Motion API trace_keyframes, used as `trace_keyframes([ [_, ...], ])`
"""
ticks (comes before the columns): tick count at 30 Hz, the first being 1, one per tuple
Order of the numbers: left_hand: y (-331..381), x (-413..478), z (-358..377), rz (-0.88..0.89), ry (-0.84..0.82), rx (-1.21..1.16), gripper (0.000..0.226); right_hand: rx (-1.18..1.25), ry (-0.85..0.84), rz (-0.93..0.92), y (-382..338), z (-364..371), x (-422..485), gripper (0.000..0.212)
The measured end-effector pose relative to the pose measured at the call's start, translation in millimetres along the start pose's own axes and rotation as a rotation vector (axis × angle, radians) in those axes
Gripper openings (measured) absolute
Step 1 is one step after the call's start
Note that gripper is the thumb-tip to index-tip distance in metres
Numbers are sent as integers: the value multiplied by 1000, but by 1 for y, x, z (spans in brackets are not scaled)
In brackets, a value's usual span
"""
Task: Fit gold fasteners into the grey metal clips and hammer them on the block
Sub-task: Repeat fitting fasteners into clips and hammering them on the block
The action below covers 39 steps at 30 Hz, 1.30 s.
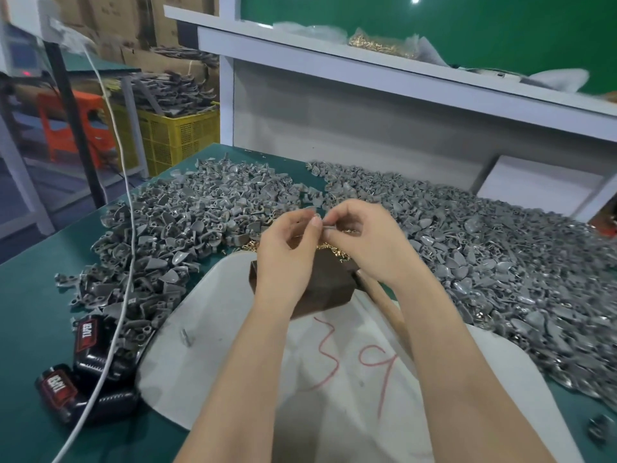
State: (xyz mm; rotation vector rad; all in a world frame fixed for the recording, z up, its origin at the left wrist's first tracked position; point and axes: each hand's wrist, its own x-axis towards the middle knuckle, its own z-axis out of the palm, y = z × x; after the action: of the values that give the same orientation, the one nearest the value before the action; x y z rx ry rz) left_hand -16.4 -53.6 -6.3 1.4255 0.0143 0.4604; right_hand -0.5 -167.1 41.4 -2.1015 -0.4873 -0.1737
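Observation:
Both hands meet above the dark brown block [329,289] at the table's middle. My left hand [288,247] pinches something small at its thumb and fingertips; what it is I cannot tell. My right hand [365,240] pinches a grey metal clip [329,226] against the left fingertips. Loose gold fasteners [334,250] lie heaped on and behind the block, partly hidden by the hands. A wooden hammer handle [389,304] slants down from the block's right side under my right forearm. Grey clips lie in a big left pile [173,228] and a bigger right pile [500,259].
A white cloth [334,379] with red marks lies under the block on the green table [30,302]. Black-and-red bottles [88,342] and a white cable [128,248] lie at the left. A shelf above holds a bag of gold fasteners [380,45]. A yellow crate [177,138] stands beyond the table.

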Motion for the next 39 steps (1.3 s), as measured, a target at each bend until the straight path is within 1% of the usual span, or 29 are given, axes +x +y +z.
trace_keyframes([
  [2, -2, 1, 0, 6, -22, 43, 11, 55, -5, 38, 2, -4, -5, 19],
  [5, -6, 3, -1, 3, 20, 81, 16, 90, 58, 106, 9, -8, -4, 25],
  [6, -8, 4, -2, -10, 47, 87, 15, 54, 103, 124, 14, -9, -1, 25],
  [8, -10, 5, -4, -24, 100, 99, 17, -130, 158, 169, 26, -7, 12, 24],
  [10, -10, 5, -5, -34, 139, 89, 17, -384, 93, 243, 40, -1, 27, 27],
  [12, -9, 5, -6, -63, 173, -13, 20, -593, -54, 303, 53, 8, 40, 34],
  [14, -6, 5, -7, -103, 203, -121, 27, -690, -176, 339, 62, 15, 50, 36],
  [17, -6, 7, -8, -151, 231, -149, 33, -692, -266, 387, 69, 19, 60, 31],
  [19, -5, 7, -6, -177, 239, -147, 30, -698, -291, 399, 71, 20, 64, 25],
  [22, -6, 5, -2, -179, 242, -103, 14, -692, -272, 393, 77, 21, 66, 20],
  [23, -6, 5, -2, -178, 244, -96, 14, -697, -267, 392, 79, 22, 67, 19],
  [25, -6, 5, -2, -168, 239, -80, 12, -715, -269, 412, 82, 23, 68, 9],
  [27, -5, 3, -3, -155, 220, -30, 11, -739, -266, 425, 84, 23, 68, 18],
  [28, -5, 3, -3, -150, 210, -5, 10, -739, -269, 425, 83, 22, 67, 18],
  [30, -5, 2, -3, -123, 184, 32, 10, -721, -283, 408, 82, 21, 66, 5],
  [33, -5, 2, -3, -80, 103, 175, 13, -709, -284, 394, 80, 21, 66, 13],
  [37, -6, 0, -2, -37, 46, 407, 19, -672, -235, 393, 82, 22, 64, 23],
  [39, -6, -2, 0, -4, 10, 514, 20, -602, -174, 376, 83, 21, 63, 17],
])
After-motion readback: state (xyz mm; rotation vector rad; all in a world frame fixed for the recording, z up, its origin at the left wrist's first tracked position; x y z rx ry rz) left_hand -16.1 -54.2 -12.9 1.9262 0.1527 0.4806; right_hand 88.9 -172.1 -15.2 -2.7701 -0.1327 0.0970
